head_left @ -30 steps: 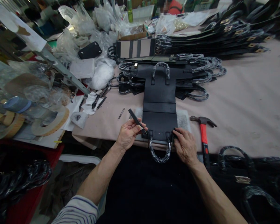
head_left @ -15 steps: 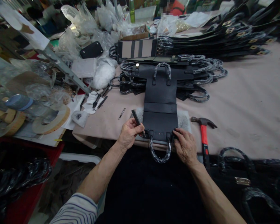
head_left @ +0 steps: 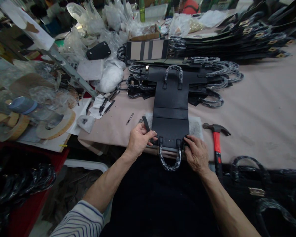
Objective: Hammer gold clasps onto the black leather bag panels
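A black leather bag panel (head_left: 171, 98) lies flat before me, one plastic-wrapped handle (head_left: 170, 168) hanging past the table's front edge and another handle (head_left: 174, 69) at its far end. My left hand (head_left: 139, 140) is closed around a thin dark flat strip (head_left: 146, 124), held slanting upward beside the panel's near left corner. At the near right corner, my right hand (head_left: 196, 153) has its fingers curled on the panel's edge beside the handle base; the fingertips are partly hidden. A whitish pad (head_left: 196, 126) shows beneath the panel.
A claw hammer (head_left: 217, 144) with a red grip lies to the right. Stacked black bag pieces (head_left: 227, 46) cover the back of the table. A small metal rod (head_left: 130, 118) rests left of the pad. Tape rolls (head_left: 55, 126) and plastic bags crowd the left side.
My left hand has moved slightly right toward the near handle, with the strip still in it. My right hand keeps its place on the panel. The view has shifted a little.
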{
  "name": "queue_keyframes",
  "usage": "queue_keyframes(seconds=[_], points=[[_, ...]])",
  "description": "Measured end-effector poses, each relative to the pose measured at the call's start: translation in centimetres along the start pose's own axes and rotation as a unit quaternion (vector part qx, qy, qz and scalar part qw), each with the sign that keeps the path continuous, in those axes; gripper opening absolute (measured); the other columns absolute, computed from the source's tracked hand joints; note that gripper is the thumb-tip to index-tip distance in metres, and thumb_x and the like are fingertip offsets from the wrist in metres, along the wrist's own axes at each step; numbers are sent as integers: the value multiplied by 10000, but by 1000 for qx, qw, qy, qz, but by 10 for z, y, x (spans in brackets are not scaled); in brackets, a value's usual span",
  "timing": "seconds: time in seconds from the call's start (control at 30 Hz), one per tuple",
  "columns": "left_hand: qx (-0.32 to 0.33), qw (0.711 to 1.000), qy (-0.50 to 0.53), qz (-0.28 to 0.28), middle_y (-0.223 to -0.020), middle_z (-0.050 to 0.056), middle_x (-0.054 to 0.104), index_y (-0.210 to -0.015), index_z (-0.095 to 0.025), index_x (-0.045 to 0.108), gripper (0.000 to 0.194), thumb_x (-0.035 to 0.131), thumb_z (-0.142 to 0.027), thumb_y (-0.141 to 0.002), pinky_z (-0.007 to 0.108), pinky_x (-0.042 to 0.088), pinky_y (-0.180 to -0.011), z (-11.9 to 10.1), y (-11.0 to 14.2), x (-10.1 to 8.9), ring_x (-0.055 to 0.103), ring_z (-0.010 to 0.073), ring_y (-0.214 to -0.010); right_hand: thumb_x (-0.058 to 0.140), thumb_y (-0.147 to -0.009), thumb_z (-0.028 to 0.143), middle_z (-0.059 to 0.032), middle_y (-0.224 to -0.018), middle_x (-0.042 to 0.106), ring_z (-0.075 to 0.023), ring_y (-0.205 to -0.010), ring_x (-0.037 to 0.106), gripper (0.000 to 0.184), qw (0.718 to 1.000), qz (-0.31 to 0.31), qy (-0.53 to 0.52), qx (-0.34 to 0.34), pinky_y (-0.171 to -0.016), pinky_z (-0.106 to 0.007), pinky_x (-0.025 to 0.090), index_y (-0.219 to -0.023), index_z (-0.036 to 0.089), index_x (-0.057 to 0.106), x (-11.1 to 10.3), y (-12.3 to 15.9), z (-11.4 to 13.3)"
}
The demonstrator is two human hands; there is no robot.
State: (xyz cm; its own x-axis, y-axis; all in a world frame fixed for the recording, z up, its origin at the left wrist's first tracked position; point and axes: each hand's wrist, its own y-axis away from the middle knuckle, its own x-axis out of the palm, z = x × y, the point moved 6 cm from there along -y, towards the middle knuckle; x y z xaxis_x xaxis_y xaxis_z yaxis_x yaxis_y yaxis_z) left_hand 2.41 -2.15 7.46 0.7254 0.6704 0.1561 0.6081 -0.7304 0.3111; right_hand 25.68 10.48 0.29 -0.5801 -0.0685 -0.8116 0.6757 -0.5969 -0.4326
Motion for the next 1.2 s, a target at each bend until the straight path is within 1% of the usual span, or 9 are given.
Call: queue_keyframes(seconds=[0.07, 0.13, 0.27, 0.43, 0.6, 0.73, 0.97, 1.1, 1.2], points=[[1, 1000, 8, 1, -787, 56, 747, -1081, -150, 579, 494, 858, -298, -702, 167, 487, -373, 2, -1, 0, 755, 219, -660, 507, -939, 207, -114, -1338, 612, -309, -1226, 555, 373, 1000, 0, -1, 0, -1017, -502, 435, -1299, 233, 602, 0, 0, 0], [-6, 1000, 30, 6, -825, 68, 753, -1126, -146, 579, 511, 849, -307, -723, 181, 519, -398, 5, -2, 0, 766, 233, -703, 510, -936, 205, -115, -1336, 614, -309, -1227, 556, 379, 1000, 1, -1, 2, -1018, -506, 434, -1303, 235, 603, 0, 0, 0], [-15, 997, 76, 14, -906, 89, 755, -1156, -137, 565, 484, 817, -266, -764, 223, 596, -492, 9, -3, -2, 773, 245, -802, 516, -938, 211, -117, -1330, 620, -310, -1226, 557, 365, 1000, 0, 2, 5, -1017, -502, 437, -1291, 226, 611, -1, -1, 2], [-19, 995, 101, 21, -964, 90, 755, -1181, -146, 564, 487, 809, -227, -768, 227, 617, -511, 8, -1, -5, 770, 250, -871, 510, -937, 210, -118, -1330, 618, -315, -1227, 557, 375, 1000, 1, 7, 7, -1015, -510, 438, -1299, 225, 605, -1, -1, 2], [-12, 993, 110, 26, -1015, 107, 757, -1121, -130, 602, 504, 864, -260, -710, 228, 619, -486, 6, 0, -6, 767, 271, -909, 511, -916, 204, -119, -1336, 611, -314, -1238, 547, 413, 1000, 6, -1, 6, -1028, -515, 429, -1319, 232, 597, 0, -1, 1], [-5, 993, 115, 33, -1004, 101, 757, -1099, -127, 614, 529, 892, -295, -682, 227, 620, -488, 6, 0, -5, 764, 275, -932, 512, -911, 202, -119, -1334, 613, -313, -1236, 547, 415, 1000, 0, 0, 4, -1028, -512, 429, -1317, 229, 596, 0, -1, 1], [-9, 992, 121, 38, -987, 94, 764, -1082, -128, 624, 534, 906, -312, -668, 228, 620, -504, 8, 0, -5, 764, 266, -913, 514, -935, 199, -127, -1323, 621, -313, -1229, 557, 352, 1000, -5, 10, -3, -1018, -502, 444, -1275, 205, 608, -2, -1, 3], [-5, 992, 120, 38, -972, 92, 770, -1060, -133, 631, 531, 916, -324, -655, 233, 619, -539, 8, 0, -6, 768, 256, -888, 512, -938, 196, -124, -1318, 621, -312, -1219, 562, 349, 1000, -5, 8, -3, -1011, -503, 448, -1274, 207, 605, -2, -2, 4], [12, 993, 110, 35, -943, 91, 777, -1028, -133, 637, 499, 915, -322, -659, 248, 620, -601, 10, -3, -7, 769, 240, -859, 508, -937, 195, -123, -1316, 619, -309, -1219, 560, 357, 1000, -5, 1, 0, -1020, -506, 441, -1279, 213, 607, -2, -3, 4]])
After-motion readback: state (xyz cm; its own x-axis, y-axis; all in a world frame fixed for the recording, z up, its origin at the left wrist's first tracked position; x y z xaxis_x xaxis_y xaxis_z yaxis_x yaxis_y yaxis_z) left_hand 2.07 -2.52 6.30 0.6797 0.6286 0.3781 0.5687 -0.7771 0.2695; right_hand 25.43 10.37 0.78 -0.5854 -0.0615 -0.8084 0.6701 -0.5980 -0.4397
